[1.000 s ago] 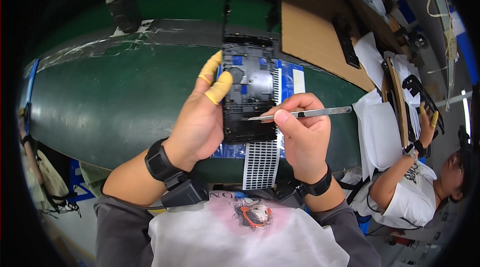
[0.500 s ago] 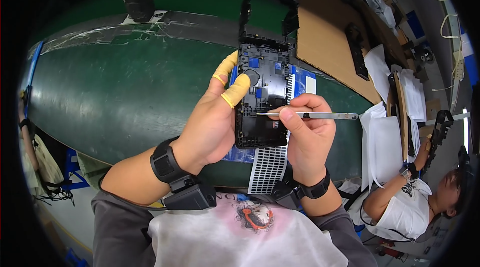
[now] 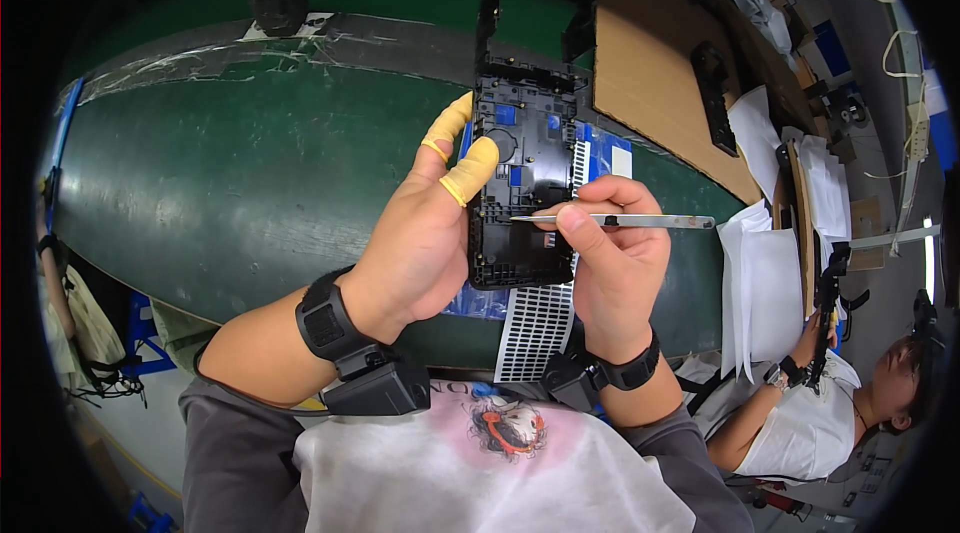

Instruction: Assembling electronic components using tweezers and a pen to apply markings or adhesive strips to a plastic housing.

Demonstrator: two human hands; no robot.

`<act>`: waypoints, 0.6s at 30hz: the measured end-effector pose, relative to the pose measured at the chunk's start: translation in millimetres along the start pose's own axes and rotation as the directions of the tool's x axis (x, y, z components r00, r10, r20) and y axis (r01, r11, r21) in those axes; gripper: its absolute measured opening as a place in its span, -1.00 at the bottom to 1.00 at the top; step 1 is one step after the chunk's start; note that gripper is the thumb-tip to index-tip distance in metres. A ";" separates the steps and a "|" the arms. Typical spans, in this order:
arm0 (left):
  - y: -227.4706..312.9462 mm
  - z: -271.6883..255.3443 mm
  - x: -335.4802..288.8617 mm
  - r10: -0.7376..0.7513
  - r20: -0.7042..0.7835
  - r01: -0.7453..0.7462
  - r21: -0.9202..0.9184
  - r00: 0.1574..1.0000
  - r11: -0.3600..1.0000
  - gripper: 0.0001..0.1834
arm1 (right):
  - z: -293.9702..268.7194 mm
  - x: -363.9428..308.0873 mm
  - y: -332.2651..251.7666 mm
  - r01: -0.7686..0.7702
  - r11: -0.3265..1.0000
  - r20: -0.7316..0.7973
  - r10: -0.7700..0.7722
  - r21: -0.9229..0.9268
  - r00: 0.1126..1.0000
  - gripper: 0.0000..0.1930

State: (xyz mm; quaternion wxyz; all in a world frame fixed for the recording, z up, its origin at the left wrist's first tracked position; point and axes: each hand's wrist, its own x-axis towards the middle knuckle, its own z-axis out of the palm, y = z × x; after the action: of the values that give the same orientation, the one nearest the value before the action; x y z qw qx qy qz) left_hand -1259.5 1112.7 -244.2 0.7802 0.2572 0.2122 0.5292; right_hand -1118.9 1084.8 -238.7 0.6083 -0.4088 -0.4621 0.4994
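Note:
My left hand (image 3: 412, 233) grips the left edge of a long black plastic housing (image 3: 542, 153), its thumb and a finger covered by yellow finger cots. The housing has an open frame at its far end and a ribbed tray with small cutouts nearer me. In my right hand (image 3: 622, 268) is a pair of metal tweezers (image 3: 660, 221), pinched between thumb and fingers. Their points touch or hover over the lower part of the housing; whether they hold anything is too small to tell. Partly under the housing lies a white sheet of small black stickers (image 3: 532, 338).
Blue plastic film (image 3: 478, 301) lies on the green tabletop (image 3: 230, 183) beneath the housing. To the right stand a cardboard sheet (image 3: 640, 63) bearing a black part (image 3: 713, 98), and white foam sheets (image 3: 755, 283). A co-worker (image 3: 800, 423) at far right holds another black part.
The housing and both hands have shifted slightly away from me, the tweezers keeping nearly the same place on it. At right, the co-worker's arms and black part have moved left and down.

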 end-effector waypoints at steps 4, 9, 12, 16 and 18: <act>1.2 0.7 -1.0 -0.021 -0.003 0.021 -0.010 1.000 1.000 -0.55 | -0.4 -0.2 1.1 -0.001 1.000 -0.002 0.001 -0.008 1.000 -0.76; 1.8 1.3 -3.7 -0.011 0.001 0.011 -0.023 1.000 1.000 -0.54 | 1.2 -1.5 1.4 -0.001 1.000 0.008 0.001 -0.025 1.000 -0.77; 4.9 2.5 -3.8 -0.027 -0.001 0.027 -0.069 1.000 0.997 -0.47 | 0.2 -2.6 1.3 -0.005 0.999 0.003 0.005 -0.047 1.000 -0.78; 5.4 -1.0 -4.4 0.002 0.017 -0.002 0.027 1.000 1.000 -0.25 | -2.1 -0.3 -0.6 -0.004 0.999 0.003 0.004 -0.047 1.000 -0.78; 7.6 -1.2 -3.8 -0.004 -0.005 0.004 0.075 1.000 0.997 -0.17 | -5.8 1.3 -3.2 0.023 0.997 -0.042 -0.020 0.073 0.999 -0.79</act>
State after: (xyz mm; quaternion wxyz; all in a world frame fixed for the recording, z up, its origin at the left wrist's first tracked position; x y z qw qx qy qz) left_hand -1267.0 1111.7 -240.1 0.7704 0.2848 0.2344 0.5200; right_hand -1112.4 1085.3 -236.8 0.6378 -0.3913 -0.4350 0.5009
